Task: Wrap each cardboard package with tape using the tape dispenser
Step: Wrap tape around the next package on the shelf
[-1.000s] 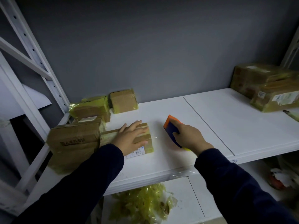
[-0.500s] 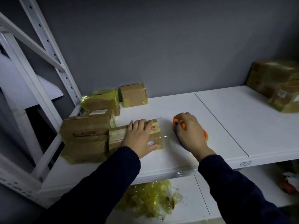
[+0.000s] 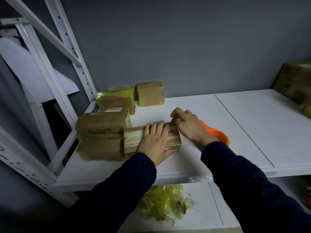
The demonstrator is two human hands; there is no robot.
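I see brown cardboard on the package under my hand, matt where bare, with a printed paper label. The stacked boxes carry glossy clear tape. The shelf looks like smooth white painted board — its uprights perforated metal. The tape dispenser is shiny orange plastic — yellowish crumpled film lies below.

There is one view only, from the camera on my head, looking forward and down over my own arms at the white shelf in front of me. It sits close: my dark sleeves fill the bottom of the frame. The wide lens bends the shelf upright at the left and takes in the grey wall behind and a lower shelf beneath.
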